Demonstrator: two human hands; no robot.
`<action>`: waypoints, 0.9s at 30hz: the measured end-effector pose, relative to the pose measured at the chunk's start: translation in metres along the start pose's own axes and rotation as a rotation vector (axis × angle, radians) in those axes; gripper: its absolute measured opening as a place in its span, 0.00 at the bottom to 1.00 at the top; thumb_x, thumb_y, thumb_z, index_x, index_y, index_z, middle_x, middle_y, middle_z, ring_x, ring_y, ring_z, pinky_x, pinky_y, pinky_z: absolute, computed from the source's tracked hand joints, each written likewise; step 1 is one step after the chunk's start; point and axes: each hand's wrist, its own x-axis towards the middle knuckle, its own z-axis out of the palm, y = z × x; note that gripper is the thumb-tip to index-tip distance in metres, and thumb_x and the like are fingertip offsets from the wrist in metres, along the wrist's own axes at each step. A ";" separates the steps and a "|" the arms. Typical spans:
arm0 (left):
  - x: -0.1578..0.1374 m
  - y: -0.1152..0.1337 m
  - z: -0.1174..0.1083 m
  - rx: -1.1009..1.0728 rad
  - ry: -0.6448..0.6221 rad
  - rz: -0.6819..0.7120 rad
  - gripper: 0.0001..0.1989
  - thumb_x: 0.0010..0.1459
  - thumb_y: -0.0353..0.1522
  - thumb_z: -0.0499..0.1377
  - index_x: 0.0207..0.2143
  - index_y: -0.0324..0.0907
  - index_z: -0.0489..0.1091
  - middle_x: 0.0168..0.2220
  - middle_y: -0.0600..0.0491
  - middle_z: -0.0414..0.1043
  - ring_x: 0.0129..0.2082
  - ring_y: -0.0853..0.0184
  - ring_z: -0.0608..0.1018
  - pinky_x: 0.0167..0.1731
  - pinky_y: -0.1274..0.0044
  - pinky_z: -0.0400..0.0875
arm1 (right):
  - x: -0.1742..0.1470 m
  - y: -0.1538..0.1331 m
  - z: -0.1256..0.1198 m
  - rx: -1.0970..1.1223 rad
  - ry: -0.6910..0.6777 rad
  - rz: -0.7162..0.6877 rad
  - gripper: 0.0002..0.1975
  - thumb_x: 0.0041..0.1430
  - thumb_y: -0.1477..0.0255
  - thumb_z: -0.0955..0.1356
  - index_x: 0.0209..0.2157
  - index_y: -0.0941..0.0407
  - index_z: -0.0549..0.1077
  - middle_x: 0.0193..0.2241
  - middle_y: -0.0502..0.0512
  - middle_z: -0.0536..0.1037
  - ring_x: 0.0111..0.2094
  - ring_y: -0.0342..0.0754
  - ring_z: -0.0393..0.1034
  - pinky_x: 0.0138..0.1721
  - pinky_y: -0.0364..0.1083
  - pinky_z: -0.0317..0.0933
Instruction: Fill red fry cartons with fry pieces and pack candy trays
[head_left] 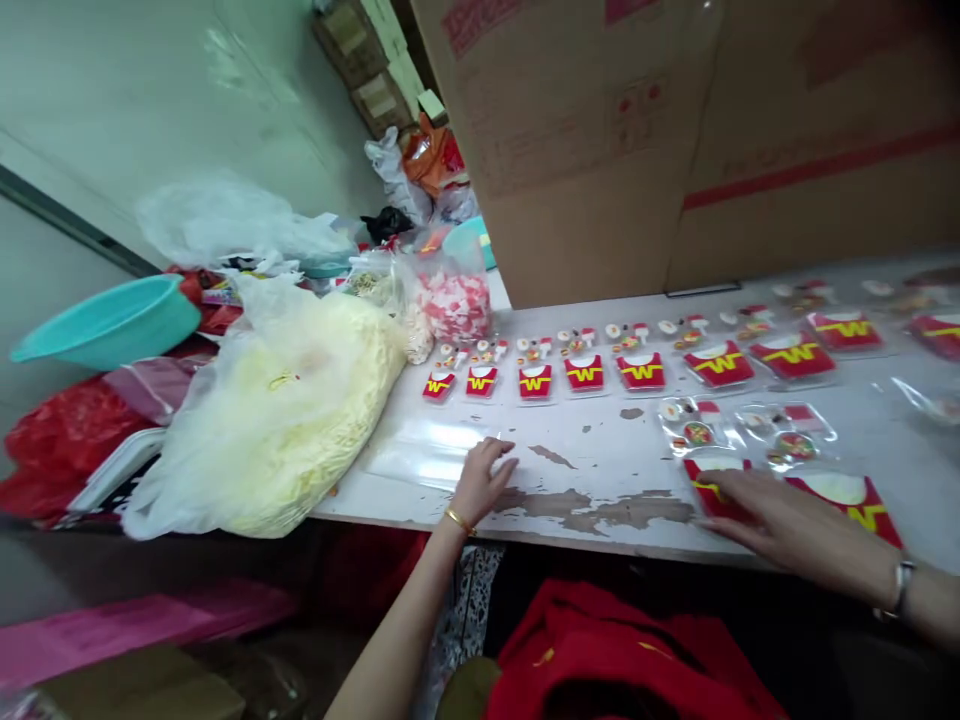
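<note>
My left hand [484, 482] rests at the near part of the table, fingers apart and holding nothing, by the right end of a clear plastic sleeve [420, 452]. My right hand [765, 515] has its fingers over a clear packet [701, 465] and its thumb at the near edge. Inside that packet are a red fries-box shape with a yellow mark and small toy food pieces. Right beside it lies a similar packet [832, 490], partly covered by my right hand. Several more such packets [585, 374] form a row farther back.
A large cardboard box [585, 160] stands behind the row. To the left are a big bag of pale yellow pieces [330, 390], a bag of pink and white pieces [454, 303] and a turquoise basin [112, 325]. The white table [600, 440] has worn patches near its front edge.
</note>
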 end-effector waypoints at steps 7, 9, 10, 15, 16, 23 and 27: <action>-0.001 -0.067 -0.013 0.186 -0.017 -0.141 0.13 0.55 0.41 0.58 0.37 0.42 0.68 0.36 0.51 0.69 0.38 0.65 0.70 0.39 0.73 0.64 | 0.030 -0.076 0.035 0.144 -0.407 -0.083 0.31 0.55 0.50 0.62 0.56 0.52 0.63 0.53 0.61 0.69 0.51 0.58 0.66 0.50 0.54 0.62; -0.001 -0.071 -0.002 0.213 -0.017 -0.163 0.10 0.55 0.39 0.57 0.36 0.41 0.68 0.35 0.52 0.69 0.37 0.65 0.70 0.38 0.73 0.63 | 0.038 -0.095 0.038 0.139 -0.406 -0.144 0.32 0.57 0.50 0.61 0.59 0.51 0.58 0.57 0.60 0.65 0.55 0.57 0.62 0.52 0.53 0.60; -0.001 -0.073 0.002 0.225 -0.001 -0.172 0.08 0.57 0.37 0.56 0.35 0.41 0.67 0.35 0.51 0.69 0.37 0.65 0.70 0.37 0.73 0.62 | 0.042 -0.101 0.039 0.103 -0.376 -0.176 0.34 0.57 0.50 0.61 0.61 0.50 0.56 0.59 0.59 0.62 0.57 0.57 0.59 0.53 0.54 0.58; -0.002 -0.071 0.008 0.225 0.034 -0.189 0.06 0.58 0.32 0.52 0.31 0.41 0.67 0.33 0.51 0.69 0.36 0.65 0.70 0.37 0.72 0.61 | 0.065 -0.080 0.050 -0.210 -0.175 -0.380 0.56 0.36 0.39 0.67 0.64 0.51 0.50 0.64 0.61 0.50 0.63 0.67 0.41 0.59 0.66 0.37; -0.002 -0.067 0.009 0.212 0.022 -0.182 0.06 0.58 0.32 0.52 0.31 0.41 0.67 0.32 0.51 0.69 0.36 0.65 0.70 0.37 0.72 0.61 | 0.069 -0.073 0.053 -0.245 -0.159 -0.406 0.59 0.32 0.38 0.67 0.64 0.52 0.50 0.63 0.63 0.51 0.63 0.68 0.40 0.59 0.67 0.34; -0.006 -0.020 0.040 0.038 -0.047 -0.123 0.07 0.58 0.34 0.53 0.30 0.41 0.67 0.32 0.52 0.70 0.34 0.66 0.70 0.36 0.72 0.59 | 0.077 -0.086 0.066 -0.200 -0.207 -0.444 0.50 0.46 0.46 0.66 0.64 0.58 0.49 0.53 0.67 0.65 0.52 0.61 0.60 0.51 0.57 0.54; -0.006 -0.011 0.047 -0.262 -0.065 -0.174 0.10 0.58 0.36 0.53 0.29 0.40 0.66 0.28 0.55 0.67 0.29 0.69 0.68 0.32 0.76 0.61 | 0.071 -0.109 0.061 -0.185 -0.303 -0.530 0.52 0.44 0.42 0.65 0.64 0.55 0.47 0.53 0.66 0.64 0.50 0.61 0.60 0.49 0.56 0.55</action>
